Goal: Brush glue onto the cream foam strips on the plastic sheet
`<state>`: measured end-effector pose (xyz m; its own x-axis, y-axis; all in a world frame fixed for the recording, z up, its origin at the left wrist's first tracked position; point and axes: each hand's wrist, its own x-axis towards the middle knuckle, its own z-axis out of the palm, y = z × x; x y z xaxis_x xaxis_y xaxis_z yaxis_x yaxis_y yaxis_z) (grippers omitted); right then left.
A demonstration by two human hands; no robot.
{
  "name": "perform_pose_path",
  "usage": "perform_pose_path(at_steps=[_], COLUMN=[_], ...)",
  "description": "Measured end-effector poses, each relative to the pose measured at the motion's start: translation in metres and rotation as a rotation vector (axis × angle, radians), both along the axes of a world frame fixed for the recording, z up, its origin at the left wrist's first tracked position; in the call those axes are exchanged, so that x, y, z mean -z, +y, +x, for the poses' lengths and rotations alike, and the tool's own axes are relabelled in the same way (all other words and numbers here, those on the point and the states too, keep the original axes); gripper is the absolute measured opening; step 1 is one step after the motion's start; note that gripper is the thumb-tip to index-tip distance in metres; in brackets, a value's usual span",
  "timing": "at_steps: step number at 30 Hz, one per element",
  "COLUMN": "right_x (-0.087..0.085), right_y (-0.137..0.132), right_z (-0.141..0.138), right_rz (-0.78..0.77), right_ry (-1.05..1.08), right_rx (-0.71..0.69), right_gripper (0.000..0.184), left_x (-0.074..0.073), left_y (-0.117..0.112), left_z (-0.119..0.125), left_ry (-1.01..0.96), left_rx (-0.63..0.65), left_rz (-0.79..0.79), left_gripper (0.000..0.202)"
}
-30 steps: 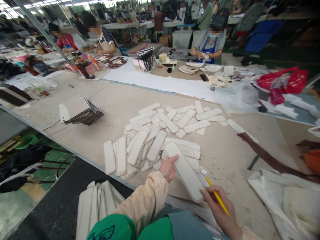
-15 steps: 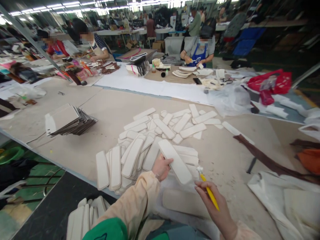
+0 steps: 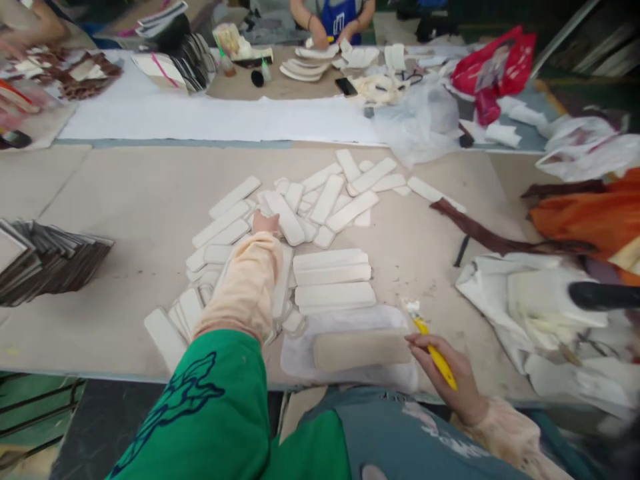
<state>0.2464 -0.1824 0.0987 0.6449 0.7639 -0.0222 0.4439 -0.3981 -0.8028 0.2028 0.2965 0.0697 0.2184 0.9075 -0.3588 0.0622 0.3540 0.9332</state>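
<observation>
My left hand (image 3: 266,223) reaches into a loose pile of white rounded strips (image 3: 327,200). Its thumb and a finger show apart at the edge of one strip (image 3: 284,217); the other fingertips are hidden. In my right hand (image 3: 450,373) is a small brush (image 3: 436,357) with a yellow handle and a white tip pointing away from me. Between the pile and my body, several white strips (image 3: 335,298) lie side by side. Nearer still, a beige strip (image 3: 360,351) rests on a whitish sheet (image 3: 300,353), its right end close to my right fingertips.
A fanned stack of dark-edged panels (image 3: 55,260) stands at the left. On the right lie a brown strip (image 3: 490,230), orange cloth (image 3: 575,220) and crumpled white material (image 3: 495,300). Across the table are a red bag (image 3: 500,67), clear plastic (image 3: 420,120) and a person's hands (image 3: 320,33).
My left hand has let go of its white strip, which now lies beside the others, and has moved to the far pile. My right hand keeps the brush. The view has tilted down.
</observation>
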Motion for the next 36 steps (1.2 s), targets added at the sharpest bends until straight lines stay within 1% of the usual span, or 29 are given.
perform_pose_path(at_steps=[1, 2, 3, 5, 6, 7, 8, 10, 11, 13, 14, 16, 20, 24, 30, 33, 36], right_x=[-0.002, -0.004, -0.006, -0.007, -0.007, -0.006, -0.005, -0.002, 0.0, 0.001, 0.001, 0.002, 0.006, 0.01, 0.022, 0.03, 0.032], right_y=[-0.005, -0.01, -0.015, -0.024, -0.029, -0.033, -0.036, -0.039, -0.038, -0.034, -0.03, -0.02, 0.003, 0.026, 0.048, 0.055, 0.058], right_z=[0.0, 0.0, 0.0, 0.001, 0.001, 0.001, 0.0, -0.002, -0.003, -0.008, -0.011, -0.018, -0.036, -0.051, -0.067, -0.072, -0.074], right_rz=[0.003, 0.01, 0.016, 0.028, 0.03, 0.032, 0.038, 0.052, 0.059, 0.074, 0.081, 0.099, 0.116, 0.058, -0.011, -0.022, -0.021], right_ry=[-0.027, -0.051, -0.068, -0.097, -0.112, -0.129, -0.146, -0.171, -0.174, -0.163, -0.148, -0.103, 0.009, 0.125, 0.244, 0.287, 0.319], right_rx=[-0.053, -0.107, -0.158, -0.216, -0.228, -0.237, -0.248, -0.283, -0.31, -0.368, -0.395, -0.441, -0.498, -0.532, -0.53, -0.511, -0.472], right_gripper=[0.011, 0.011, 0.012, 0.015, 0.018, 0.02, 0.022, 0.022, 0.021, 0.019, 0.017, 0.015, 0.016, 0.018, 0.019, 0.019, 0.019], left_x=[0.003, 0.006, 0.008, 0.01, 0.012, 0.013, 0.016, 0.022, 0.025, 0.033, 0.036, 0.042, 0.053, 0.061, 0.06, 0.059, 0.059], left_y=[-0.009, -0.024, -0.044, -0.096, -0.125, -0.155, -0.183, -0.231, -0.249, -0.273, -0.28, -0.287, -0.286, -0.283, -0.283, -0.285, -0.286], left_z=[-0.006, -0.015, -0.027, -0.061, -0.082, -0.103, -0.124, -0.16, -0.174, -0.193, -0.197, -0.201, -0.199, -0.199, -0.2, -0.198, -0.198], left_ry=[0.067, 0.138, 0.212, 0.258, 0.278, 0.3, 0.32, 0.353, 0.388, 0.45, 0.473, 0.493, 0.498, 0.484, 0.47, 0.479, 0.482], left_rx=[0.049, 0.136, 0.262, 0.57, 0.702, 0.802, 0.884, 0.998, 1.014, 1.02, 1.012, 1.0, 0.999, 1.013, 1.012, 1.004, 1.002], left_rz=[0.088, 0.21, 0.365, 0.636, 0.739, 0.807, 0.84, 0.825, 0.798, 0.743, 0.727, 0.721, 0.745, 0.773, 0.799, 0.791, 0.782], left_gripper=[0.043, 0.041, 0.039, 0.043, 0.049, 0.056, 0.063, 0.078, 0.085, 0.094, 0.096, 0.096, 0.091, 0.084, 0.079, 0.074, 0.072])
